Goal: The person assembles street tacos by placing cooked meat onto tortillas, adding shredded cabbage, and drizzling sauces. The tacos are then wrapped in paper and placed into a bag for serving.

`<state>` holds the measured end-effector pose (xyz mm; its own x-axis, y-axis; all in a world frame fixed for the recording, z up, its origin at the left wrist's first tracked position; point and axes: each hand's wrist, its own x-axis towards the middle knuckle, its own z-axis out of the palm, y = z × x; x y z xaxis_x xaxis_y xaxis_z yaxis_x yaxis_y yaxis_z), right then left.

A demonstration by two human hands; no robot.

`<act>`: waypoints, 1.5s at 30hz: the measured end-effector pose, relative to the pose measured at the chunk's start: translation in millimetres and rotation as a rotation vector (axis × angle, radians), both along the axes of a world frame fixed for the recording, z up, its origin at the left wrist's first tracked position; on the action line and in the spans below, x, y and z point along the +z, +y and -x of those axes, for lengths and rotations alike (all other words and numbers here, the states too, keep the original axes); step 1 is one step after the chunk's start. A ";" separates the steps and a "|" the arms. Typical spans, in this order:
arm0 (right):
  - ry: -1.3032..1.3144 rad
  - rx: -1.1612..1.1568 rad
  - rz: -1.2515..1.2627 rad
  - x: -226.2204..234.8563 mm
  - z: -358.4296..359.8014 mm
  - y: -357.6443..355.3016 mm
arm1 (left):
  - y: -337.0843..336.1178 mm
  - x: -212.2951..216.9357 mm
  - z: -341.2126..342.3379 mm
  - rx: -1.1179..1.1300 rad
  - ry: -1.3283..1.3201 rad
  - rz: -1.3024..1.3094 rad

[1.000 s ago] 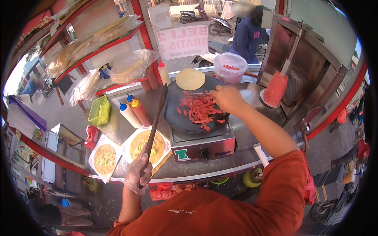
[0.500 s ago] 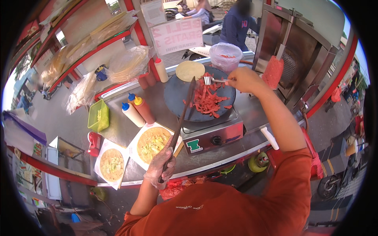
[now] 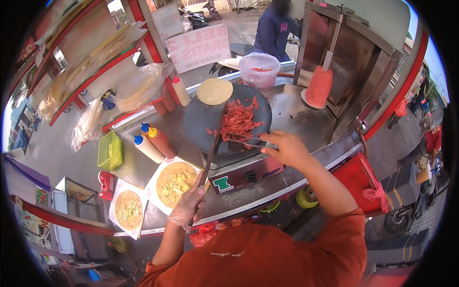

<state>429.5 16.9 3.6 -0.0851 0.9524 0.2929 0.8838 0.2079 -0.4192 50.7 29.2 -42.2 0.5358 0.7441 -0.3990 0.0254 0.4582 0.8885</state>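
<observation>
My left hand (image 3: 188, 206), in a clear plastic glove, is wrapped round the lower end of a long dark knife (image 3: 210, 160). Its blade reaches up across the round black griddle (image 3: 198, 119) to the left side of a heap of red meat strips (image 3: 237, 118). With my bare right hand (image 3: 289, 149) I grip a metal fork (image 3: 253, 143), its tines at the near edge of the meat. A pale flatbread (image 3: 215, 91) lies at the griddle's far left edge. Left of the stove (image 3: 246, 177), two flatbreads topped with chopped greens, one larger (image 3: 174, 184) and one smaller (image 3: 128, 209), rest on paper.
Squeeze bottles (image 3: 160, 142) and a green basket (image 3: 110, 150) stand to the left. Behind the griddle is a clear tub (image 3: 259, 71). A meat cone (image 3: 319, 86) stands on a vertical spit at the right. Beyond the counter is a person in dark clothing (image 3: 272, 31).
My right hand has brought the fork from the far side of the meat to its near side. The strips are gathered into a tighter heap. The view has shifted slightly.
</observation>
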 end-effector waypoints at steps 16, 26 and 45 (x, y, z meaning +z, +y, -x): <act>0.380 -0.341 -0.055 -90.2 -183.4 21.3 | -4.6 44.9 -114.2 0.171 -0.001 -0.129; 0.218 0.011 -0.178 -58.1 -18.2 -43.2 | -113.6 -5.9 -10.2 0.513 0.102 0.007; -0.192 -0.350 -0.163 -19.9 -50.5 39.5 | -5.5 23.1 -0.7 0.196 -0.045 -0.057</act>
